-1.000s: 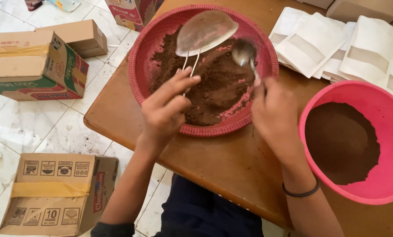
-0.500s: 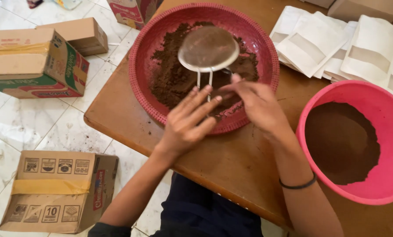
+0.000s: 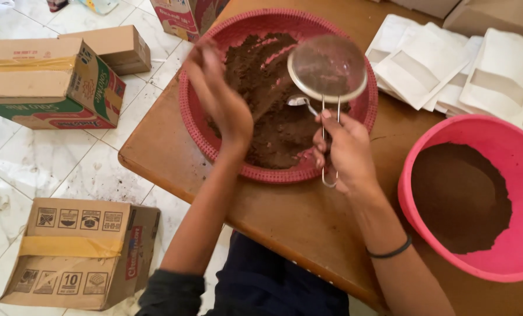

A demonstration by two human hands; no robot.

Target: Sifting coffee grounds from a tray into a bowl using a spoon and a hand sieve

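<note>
Head view, the only one: my right hand (image 3: 344,153) is closed around the wire handle of a round metal sieve (image 3: 328,68), whose mesh bowl sits at 12 o'clock from that hand, held over the right half of the red woven tray (image 3: 198,126). The tray holds a heap of brown powder (image 3: 273,111), and some of the same powder lies in the sieve. A metal spoon (image 3: 299,100) shows just under the sieve's rim at 7 o'clock; whether my right hand also holds it, I cannot tell. My left hand (image 3: 220,96) is over the tray's left side, blurred, fingers loosely together and holding nothing that I can see. The tray rests on the brown wooden tabletop (image 3: 285,216). At 3 o'clock from my right hand stands a pink bowl (image 3: 413,164) with finer brown powder inside. White pouches (image 3: 448,70) lie at 1 o'clock. Cardboard boxes (image 3: 68,251) stand on the tiled floor (image 3: 51,164) at 9 o'clock.
</note>
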